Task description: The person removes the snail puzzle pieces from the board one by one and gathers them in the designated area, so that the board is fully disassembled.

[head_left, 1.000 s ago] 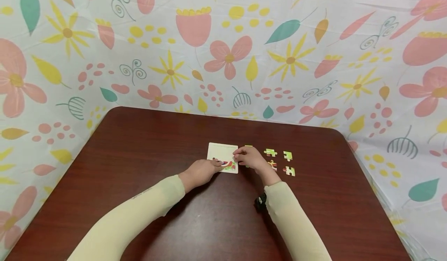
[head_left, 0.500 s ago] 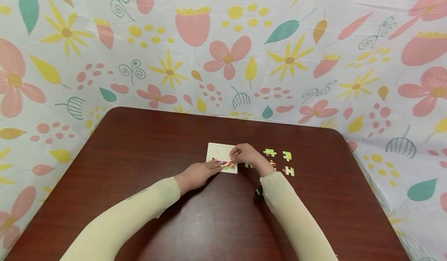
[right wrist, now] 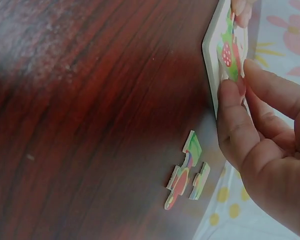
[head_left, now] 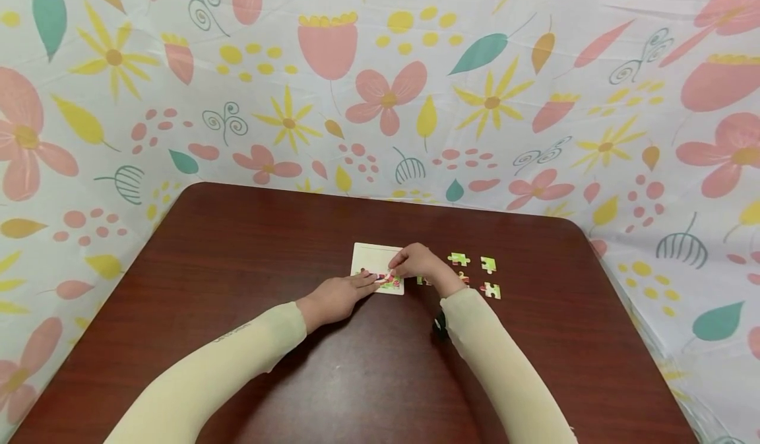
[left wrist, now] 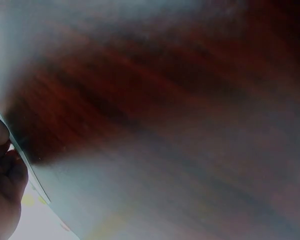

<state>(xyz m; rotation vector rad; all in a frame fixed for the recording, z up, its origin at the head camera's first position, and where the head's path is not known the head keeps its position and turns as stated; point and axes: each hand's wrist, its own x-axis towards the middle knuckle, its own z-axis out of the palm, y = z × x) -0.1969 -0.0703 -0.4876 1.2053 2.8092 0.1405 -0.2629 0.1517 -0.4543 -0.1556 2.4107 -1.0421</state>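
Puzzle tray (head_left: 373,254), cream and rectangular, lies on the brown wood-grained table (head_left: 267,246); we judge that the left hand (head_left: 334,297), fingers extended, steadies it while the right hand (head_left: 418,262) pinches a flat, partly red jigsaw piece (right wrist: 241,89) for seating.

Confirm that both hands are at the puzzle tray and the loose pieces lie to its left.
Not left: the head view shows the loose pieces to the right of the puzzle tray. The left hand and right hand are at it.
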